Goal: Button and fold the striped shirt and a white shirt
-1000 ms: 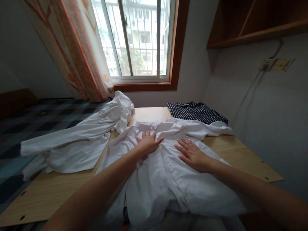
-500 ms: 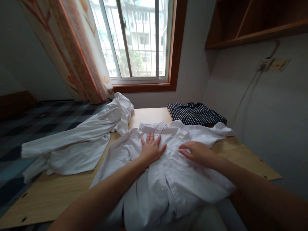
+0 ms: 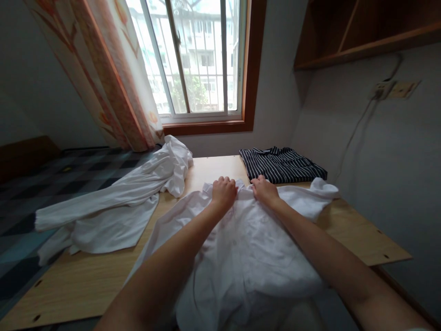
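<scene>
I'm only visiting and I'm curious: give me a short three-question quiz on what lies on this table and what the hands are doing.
1. True or false: the left hand and right hand are both closed on the white shirt near its collar.
2. What lies just beyond the right hand? A) striped garment B) red towel C) blue jeans
3. Fill in: the crumpled second white shirt lies on the ____ side of the wooden table.
Key: 1 true; 2 A; 3 left.

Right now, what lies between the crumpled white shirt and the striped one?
Only bare wooden table, in the head view. Just nearer, the left hand and right hand grip the spread shirt.
</scene>
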A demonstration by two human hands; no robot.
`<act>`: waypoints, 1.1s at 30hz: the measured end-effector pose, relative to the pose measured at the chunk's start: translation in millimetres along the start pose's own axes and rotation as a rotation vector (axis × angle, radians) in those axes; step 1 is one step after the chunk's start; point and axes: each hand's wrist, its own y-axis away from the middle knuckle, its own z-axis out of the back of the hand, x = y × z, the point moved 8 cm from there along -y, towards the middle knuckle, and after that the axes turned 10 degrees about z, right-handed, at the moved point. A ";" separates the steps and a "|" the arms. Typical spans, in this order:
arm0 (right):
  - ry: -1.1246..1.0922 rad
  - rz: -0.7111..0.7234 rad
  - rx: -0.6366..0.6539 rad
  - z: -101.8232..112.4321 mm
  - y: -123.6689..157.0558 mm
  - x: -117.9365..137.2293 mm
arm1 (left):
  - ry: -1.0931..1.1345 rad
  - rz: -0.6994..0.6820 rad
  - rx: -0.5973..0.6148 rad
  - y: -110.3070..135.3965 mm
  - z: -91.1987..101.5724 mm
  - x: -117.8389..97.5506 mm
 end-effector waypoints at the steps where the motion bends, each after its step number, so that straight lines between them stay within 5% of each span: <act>1: 0.003 -0.014 -0.009 -1.3 1.2 -1.1 | 0.010 0.008 -0.025 -10.8 -2.8 -1.6; 10: -0.079 -0.015 -0.054 -5.3 3.1 -9.2 | 0.230 0.077 -0.105 -36.7 -44.4 2.8; 19: -0.169 0.003 -0.108 -10.4 1.2 -21.2 | 0.527 0.128 0.012 -48.9 -55.1 12.0; 26: -0.134 -0.028 -0.109 -5.6 2.7 -31.2 | 0.765 0.145 -0.012 -55.2 -62.5 23.5; 33: 0.027 -0.103 -0.185 6.0 0.9 -41.7 | 0.768 0.200 -0.068 -61.7 -66.4 30.0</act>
